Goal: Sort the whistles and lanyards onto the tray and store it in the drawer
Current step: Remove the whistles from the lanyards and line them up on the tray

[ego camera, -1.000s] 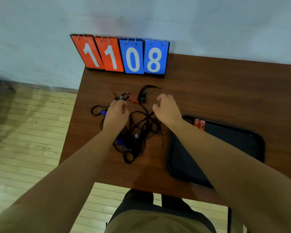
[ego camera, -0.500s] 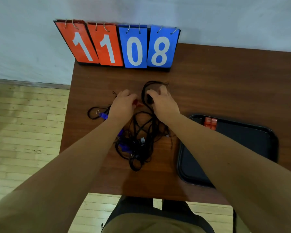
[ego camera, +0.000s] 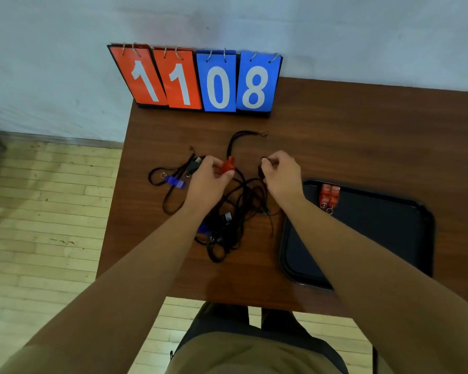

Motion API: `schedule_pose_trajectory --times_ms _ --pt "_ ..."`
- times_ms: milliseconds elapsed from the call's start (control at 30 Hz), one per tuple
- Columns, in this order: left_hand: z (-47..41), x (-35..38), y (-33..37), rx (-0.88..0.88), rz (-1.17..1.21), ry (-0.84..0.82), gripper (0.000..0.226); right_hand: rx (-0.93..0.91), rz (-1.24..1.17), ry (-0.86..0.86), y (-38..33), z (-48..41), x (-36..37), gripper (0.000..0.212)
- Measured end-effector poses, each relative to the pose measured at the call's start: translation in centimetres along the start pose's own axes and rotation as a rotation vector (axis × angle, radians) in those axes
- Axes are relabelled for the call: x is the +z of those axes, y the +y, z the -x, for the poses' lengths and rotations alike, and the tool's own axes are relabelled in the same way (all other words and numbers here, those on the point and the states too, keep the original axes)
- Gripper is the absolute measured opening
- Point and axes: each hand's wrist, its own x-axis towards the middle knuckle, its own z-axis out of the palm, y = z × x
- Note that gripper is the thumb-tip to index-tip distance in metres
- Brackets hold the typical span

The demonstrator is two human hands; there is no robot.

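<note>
A tangle of black lanyards (ego camera: 238, 211) with whistles lies on the brown table. My left hand (ego camera: 208, 182) pinches a red whistle (ego camera: 227, 166) at the top of the pile. My right hand (ego camera: 281, 175) is closed on a black lanyard cord (ego camera: 262, 168) beside it. A blue whistle (ego camera: 174, 182) and a black whistle (ego camera: 193, 166) lie to the left of my left hand. Another blue whistle (ego camera: 202, 228) and a black one (ego camera: 226, 218) sit in the tangle under my forearm. The black tray (ego camera: 389, 238) at the right holds two red whistles (ego camera: 328, 194) in its far left corner.
A flip scoreboard (ego camera: 197, 79) reading 1108 stands at the table's back edge against the wall. The table (ego camera: 362, 141) ends at the left over a wooden floor (ego camera: 43, 211). My legs show below the near edge.
My hands have drawn apart: the left one has lifted the red whistle out of the pile, and the right one has pulled a cord to the right.
</note>
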Motion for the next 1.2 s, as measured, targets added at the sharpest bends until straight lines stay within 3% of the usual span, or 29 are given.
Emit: schedule_pose_trajectory --times_ms 133,233,333,567,767,933,1067,1200 --pt "2.7 1.4 1.3 -0.006 0.122 -0.039 0.022 0.255 -0.541 -0.04 -0.5 4.0 -3.7 0.015" --pt "4.8 2.7 2.9 0.012 0.308 -0.106 0.028 0.342 -0.833 -0.096 0.2 7.0 -6.9 0.015" --pt "6.5 4.3 4.3 0.071 0.312 -0.19 0.041 0.367 -0.98 -0.12 2.4 9.1 -9.7 0.02" --pt "8.8 9.5 6.5 -0.058 0.428 -0.318 0.027 0.437 -1.138 -0.091 8.3 11.3 -14.7 0.016" --pt "9.7 13.0 7.7 -0.052 0.371 -0.349 0.02 0.44 -0.736 0.019 12.2 10.8 -16.2 0.033" --pt "8.3 15.1 7.4 0.001 0.163 -0.225 0.016 0.389 -0.475 0.036 14.1 9.3 -17.1 0.034" --pt "6.5 16.7 6.8 0.001 0.131 -0.13 0.006 0.367 -0.252 0.067 15.5 7.2 -16.8 0.033" --pt "4.8 18.0 6.5 -0.04 0.068 -0.092 0.012 0.296 -0.072 0.045 15.8 5.0 -16.4 0.032"
